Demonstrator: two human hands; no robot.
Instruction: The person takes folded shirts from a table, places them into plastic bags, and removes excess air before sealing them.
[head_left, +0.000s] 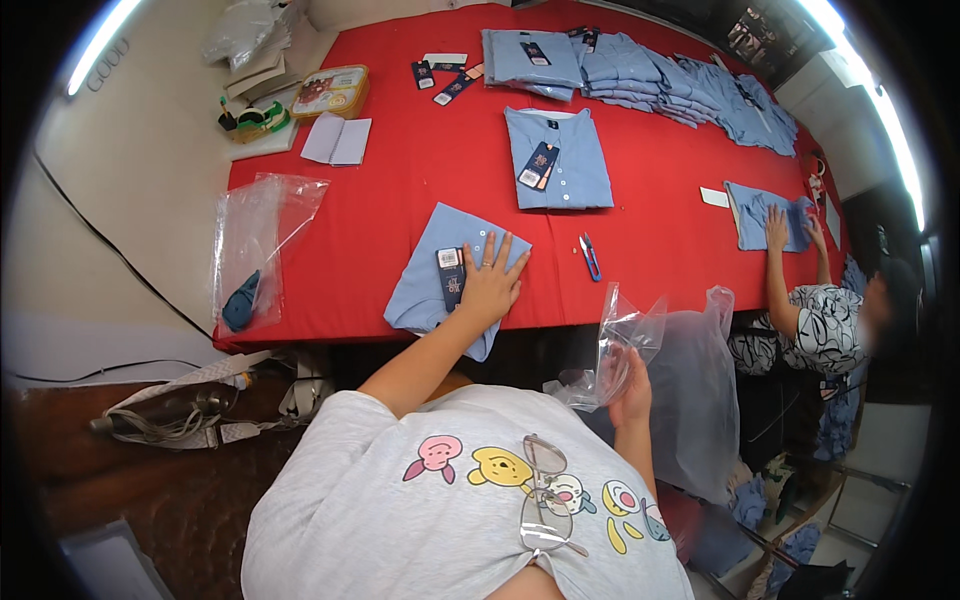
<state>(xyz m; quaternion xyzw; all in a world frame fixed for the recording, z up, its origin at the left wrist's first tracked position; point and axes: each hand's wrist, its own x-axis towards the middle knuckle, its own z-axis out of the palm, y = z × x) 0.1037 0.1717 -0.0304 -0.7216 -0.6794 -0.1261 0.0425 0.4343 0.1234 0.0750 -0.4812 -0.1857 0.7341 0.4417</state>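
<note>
My left hand lies flat with fingers spread on a folded light-blue shirt at the table's near edge. Beside its fingers, a dark hang tag rests on the cloth. Off the table's front edge, my right hand is closed on a clear plastic bag, which is crumpled around the fingers. Farther back sits another folded blue shirt with its own tag. A pair of blue-handled thread snips lies between the two hands, farther up the red table.
Bagged and folded shirts are stacked at the back. A co-worker's hands press a blue garment at the right. On the left are a clear bag, an open notebook, a tape dispenser and a plastic box.
</note>
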